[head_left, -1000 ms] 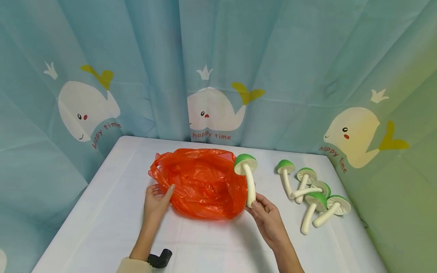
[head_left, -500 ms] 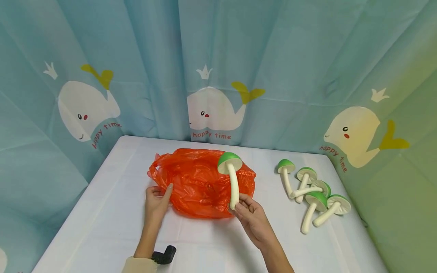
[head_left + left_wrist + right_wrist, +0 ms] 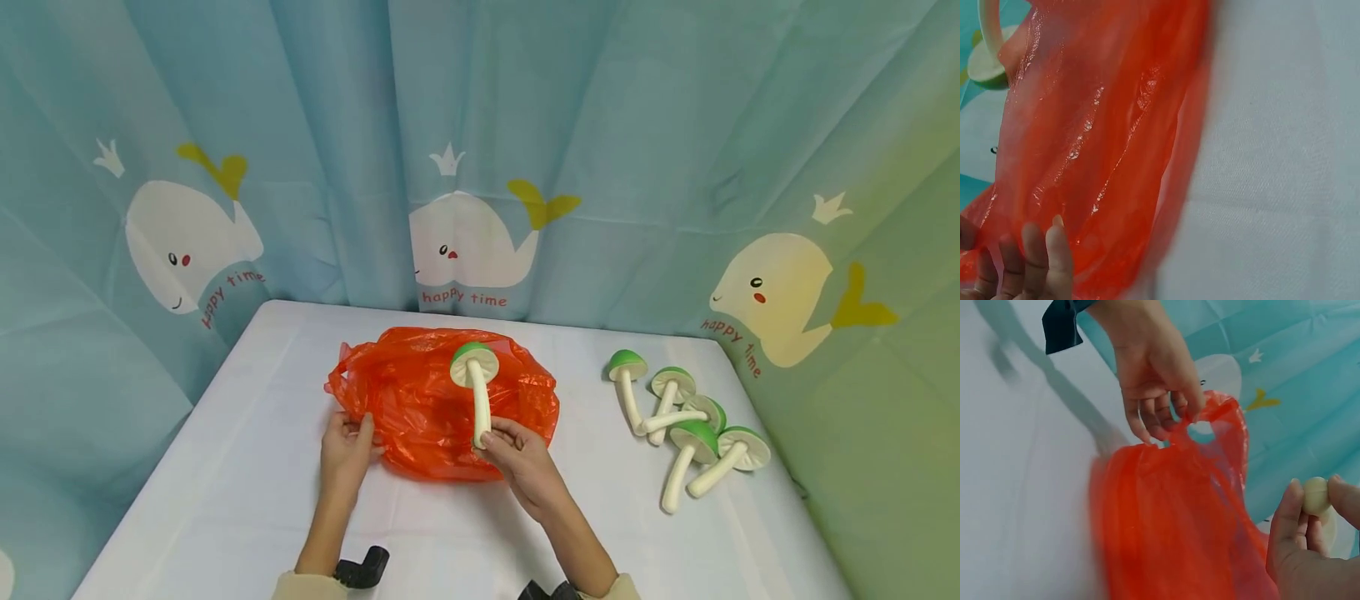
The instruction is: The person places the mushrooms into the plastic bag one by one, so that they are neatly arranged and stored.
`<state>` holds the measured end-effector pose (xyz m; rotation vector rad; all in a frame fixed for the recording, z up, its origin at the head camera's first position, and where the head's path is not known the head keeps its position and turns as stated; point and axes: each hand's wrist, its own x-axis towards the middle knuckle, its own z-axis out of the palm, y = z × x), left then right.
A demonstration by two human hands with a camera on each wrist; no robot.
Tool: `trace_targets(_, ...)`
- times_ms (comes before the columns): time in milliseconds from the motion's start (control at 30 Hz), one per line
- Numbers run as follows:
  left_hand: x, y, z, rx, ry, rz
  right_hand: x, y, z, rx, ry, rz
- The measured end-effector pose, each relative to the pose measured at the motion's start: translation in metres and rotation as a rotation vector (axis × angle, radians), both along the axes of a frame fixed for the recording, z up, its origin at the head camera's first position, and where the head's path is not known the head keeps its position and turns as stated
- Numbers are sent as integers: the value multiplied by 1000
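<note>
A red plastic bag (image 3: 408, 400) lies with its mouth spread open in the middle of the white table. At the bag's left edge, my left hand (image 3: 347, 454) pinches the thin plastic between thumb and fingers; the right wrist view shows this grip near the handle loop. My right hand (image 3: 528, 475) pinches a toy mushroom (image 3: 480, 400) by the foot of its white stem. Its green cap points up, and it overlaps the bag's opening in the head view. From the right wrist, the stem's round end (image 3: 1316, 497) shows between thumb and fingertips.
Several more green-capped mushrooms (image 3: 693, 442) lie in a loose pile on the right of the table (image 3: 217, 492). Behind it hangs a blue curtain (image 3: 480, 100) printed with whales. Each wrist carries a black mount.
My right hand has carried the mushroom leftward, from the bag's right edge to over its middle. My left hand stays at the left edge with only a slight shift.
</note>
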<state>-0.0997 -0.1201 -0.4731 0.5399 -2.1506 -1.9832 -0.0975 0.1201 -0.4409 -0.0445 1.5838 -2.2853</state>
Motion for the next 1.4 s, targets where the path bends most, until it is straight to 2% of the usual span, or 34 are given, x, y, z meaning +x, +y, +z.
trace_targets(300,3,3,-3,54,-4,-1,-12,-11,-12,256,42,15)
trace_targets(700,7,2,-1,58,5,6,-24,-29,-16,266,23,64)
trace_targets(1067,10,0,1,10,-35,-6,-41,-57,-15,361,-43,98)
trace_targets(1233,10,0,1,2,-32,-11,-50,-72,-17,393,-78,71)
trace_targets(1400,10,0,-1,9,-31,-18,-57,-89,-19,368,-115,21)
